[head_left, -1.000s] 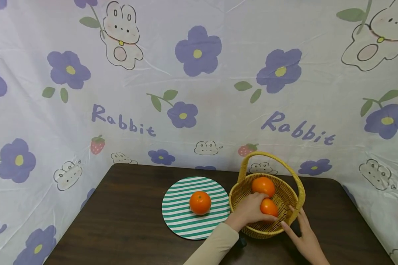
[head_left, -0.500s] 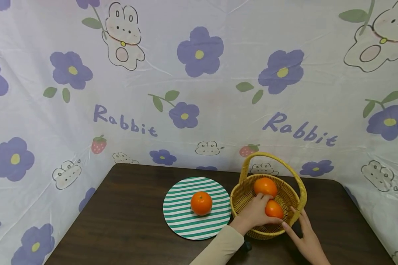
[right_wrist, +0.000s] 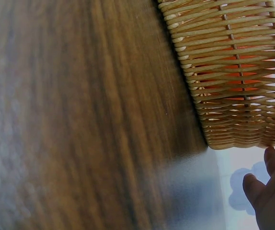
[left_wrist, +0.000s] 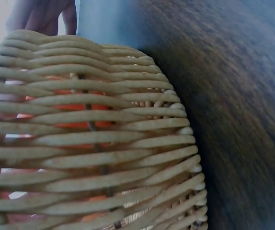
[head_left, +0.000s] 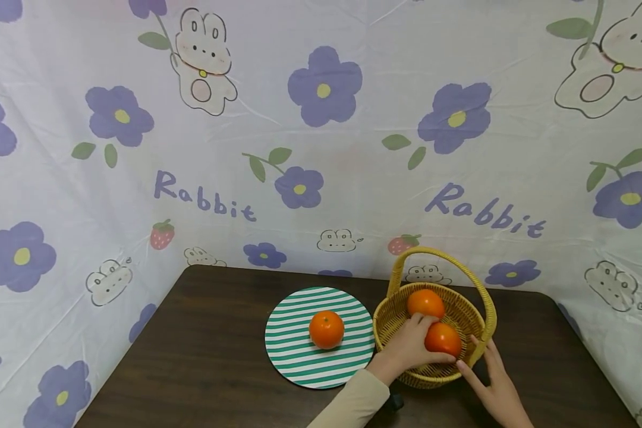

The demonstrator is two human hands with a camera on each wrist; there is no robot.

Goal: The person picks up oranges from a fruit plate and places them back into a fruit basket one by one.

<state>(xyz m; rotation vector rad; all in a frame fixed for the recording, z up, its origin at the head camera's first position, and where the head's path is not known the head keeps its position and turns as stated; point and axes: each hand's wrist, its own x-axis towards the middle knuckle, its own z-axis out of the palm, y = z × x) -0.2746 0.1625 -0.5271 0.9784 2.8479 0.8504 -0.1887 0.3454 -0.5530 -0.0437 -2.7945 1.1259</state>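
Observation:
A yellow wicker basket [head_left: 422, 380] with a tall arched handle stands on the right side of the table. Inside it lie two round, shiny orange-red fruits, the far fruit [head_left: 425, 302] and the near fruit [head_left: 444, 340]. My left hand [head_left: 409, 348] reaches over the rim and grips the near fruit, thumb on its front side and fingers on its far side. At the foot of the handle, my right hand [head_left: 494, 383] holds the basket's right edge between thumb and fingers. Both wrist views show the woven wall, with orange-red showing through the gaps.
Left of the basket, a round green-and-white striped mat [head_left: 286, 342] carries an orange [head_left: 326, 330]. The dark wood table [head_left: 203, 356] is backed by a white cloth [head_left: 364, 178] printed with flowers and rabbits.
The near fruit has shifted right inside the basket with my left hand, and more of it shows. My right hand stays at the basket's edge. The view has shifted slightly.

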